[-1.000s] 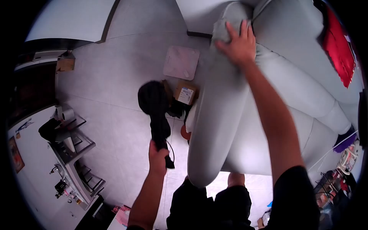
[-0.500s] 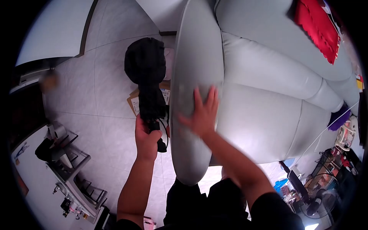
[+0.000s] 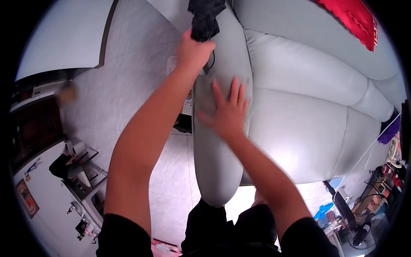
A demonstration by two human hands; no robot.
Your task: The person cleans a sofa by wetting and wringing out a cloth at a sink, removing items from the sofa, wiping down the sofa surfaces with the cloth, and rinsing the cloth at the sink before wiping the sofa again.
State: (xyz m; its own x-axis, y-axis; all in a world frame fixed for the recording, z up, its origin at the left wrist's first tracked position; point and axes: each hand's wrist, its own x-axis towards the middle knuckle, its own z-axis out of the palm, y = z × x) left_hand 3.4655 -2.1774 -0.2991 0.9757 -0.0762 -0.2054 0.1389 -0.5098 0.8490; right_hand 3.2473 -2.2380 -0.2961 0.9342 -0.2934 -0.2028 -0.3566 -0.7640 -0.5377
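My left hand (image 3: 195,53) is closed around the handle end of a black folding umbrella (image 3: 205,21), whose loose fabric rises above my fist and runs out of the top of the view. A thin cord hangs from the handle beside my fingers. The umbrella is over the far part of the grey sofa armrest (image 3: 218,180); I cannot tell whether it touches the leather. My right hand (image 3: 229,111) lies on the middle of that armrest, fingers spread, holding nothing.
The grey sofa seat (image 3: 295,132) stretches to the right, with a red cloth (image 3: 351,19) at its back. On the tiled floor (image 3: 167,184) left of the armrest are a box and a dark item (image 3: 183,123). A fan (image 3: 364,231) stands at lower right.
My left hand has carried the umbrella up and right, from beside the armrest to over its far part. My right hand stays spread on the armrest.
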